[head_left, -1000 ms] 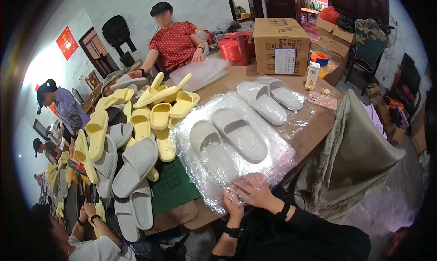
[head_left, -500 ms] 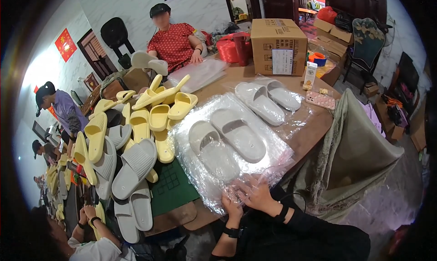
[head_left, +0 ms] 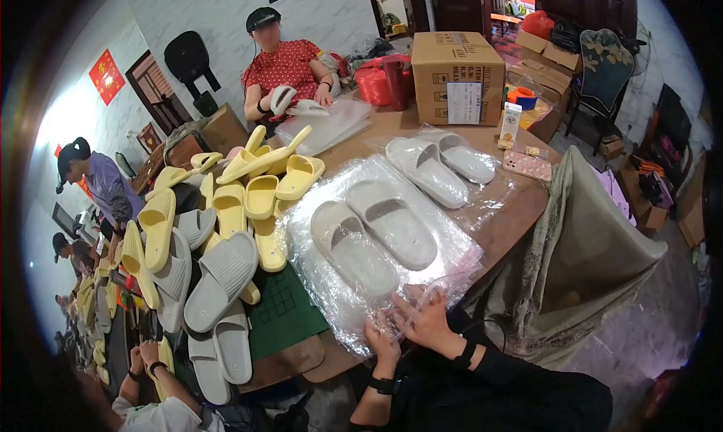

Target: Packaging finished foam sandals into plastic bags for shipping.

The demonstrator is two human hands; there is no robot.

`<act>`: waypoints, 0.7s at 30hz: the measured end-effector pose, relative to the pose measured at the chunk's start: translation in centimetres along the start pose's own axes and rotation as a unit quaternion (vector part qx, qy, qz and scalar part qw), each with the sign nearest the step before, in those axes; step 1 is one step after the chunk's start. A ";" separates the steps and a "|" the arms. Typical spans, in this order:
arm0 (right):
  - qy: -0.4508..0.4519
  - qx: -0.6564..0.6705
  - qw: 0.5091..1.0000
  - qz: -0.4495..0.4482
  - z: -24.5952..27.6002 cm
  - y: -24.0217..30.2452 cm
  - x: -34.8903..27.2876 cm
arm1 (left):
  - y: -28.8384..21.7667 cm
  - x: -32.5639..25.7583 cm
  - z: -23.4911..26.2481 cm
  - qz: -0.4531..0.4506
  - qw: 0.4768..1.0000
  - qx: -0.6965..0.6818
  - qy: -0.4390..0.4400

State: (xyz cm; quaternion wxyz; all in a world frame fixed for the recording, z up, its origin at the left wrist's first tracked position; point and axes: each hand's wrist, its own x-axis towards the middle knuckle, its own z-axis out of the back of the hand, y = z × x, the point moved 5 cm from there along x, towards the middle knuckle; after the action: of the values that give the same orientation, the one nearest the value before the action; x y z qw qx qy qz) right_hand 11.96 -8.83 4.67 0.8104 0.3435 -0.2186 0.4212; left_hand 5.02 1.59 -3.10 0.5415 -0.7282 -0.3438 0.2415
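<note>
A pair of grey slide slippers [head_left: 403, 232] lies side by side inside a clear plastic bag [head_left: 320, 293], on top of a stack of shiny clear bags. At the bag's near end, my left hand [head_left: 382, 343] is closed on the plastic edge, thumb and fingers together. Just right of it, my right hand [head_left: 428, 323] rests on the crinkled film with its fingers stretched and spread. Some loose film covers its fingertips. Beyond the stack, another pair of grey slippers [head_left: 433, 172] sits in clear plastic.
Yellow slippers [head_left: 157, 225] and grey slippers [head_left: 222, 281] are heaped on the left. A cardboard box [head_left: 456, 78], a small carton [head_left: 509, 122] and a phone [head_left: 527, 165] stand or lie at the back right. Across the table, a person in red [head_left: 290, 70] handles pale slippers. Draped cloth [head_left: 572, 236] hangs at right.
The person across has brought the pale slippers down and right, over the flat bags. My right fingers have shifted slightly on the film; my left hand stays nearly still.
</note>
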 end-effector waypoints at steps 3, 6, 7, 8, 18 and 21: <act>0.010 0.011 1.000 -0.001 -0.3 0.3 -0.2 | -0.3 0.0 0.3 -0.020 1.000 0.016 -0.006; 0.023 0.014 1.000 -0.004 -0.6 0.2 -0.4 | -0.5 0.0 -0.2 -0.015 1.000 0.011 0.004; 0.026 0.018 0.999 -0.003 -0.6 0.2 -0.4 | -0.5 0.0 -0.1 -0.026 0.999 0.018 -0.005; 0.026 0.018 1.000 -0.003 -0.6 0.3 -0.4 | -0.5 -0.1 0.1 -0.038 0.999 0.025 -0.015; 0.072 0.030 0.997 -0.007 -0.9 0.1 -0.7 | 0.5 0.0 0.2 -0.019 1.000 0.003 0.001; 0.066 0.043 0.997 -0.003 -0.7 0.3 -0.2 | 0.5 0.1 0.3 -0.043 0.999 0.004 -0.016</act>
State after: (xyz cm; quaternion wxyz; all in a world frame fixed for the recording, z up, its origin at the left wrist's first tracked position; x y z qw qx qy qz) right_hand 11.61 -8.32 4.20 0.8089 0.3498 -0.1455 0.4496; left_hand 4.96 1.80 -3.63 0.5492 -0.7064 -0.3826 0.2305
